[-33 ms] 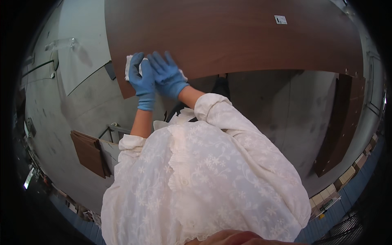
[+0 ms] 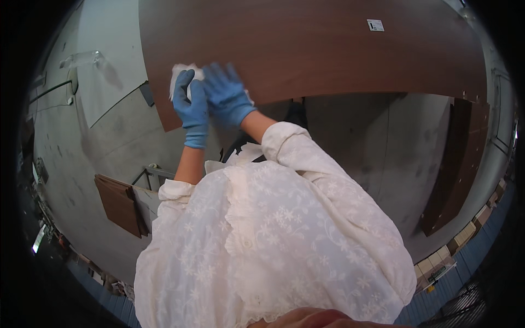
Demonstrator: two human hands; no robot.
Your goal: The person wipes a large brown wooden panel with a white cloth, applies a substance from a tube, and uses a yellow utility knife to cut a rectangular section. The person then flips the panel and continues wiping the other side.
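White crumpled cloth [image 2: 178,72] on brown board [image 2: 317,49]; left fingers [image 2: 181,87] gripping it, right fingers [image 2: 219,82] spread.

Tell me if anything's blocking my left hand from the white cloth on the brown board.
Nothing visible blocks it: the left hand is at the white cloth, overlapping it near the left end of the brown board. The right hand is close by on the right, not between them.

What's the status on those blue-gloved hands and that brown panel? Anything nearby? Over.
Left hand at white cloth, over brown panel. Right hand alongside, fingers spread, blurred. White label on panel, well right of both hands.
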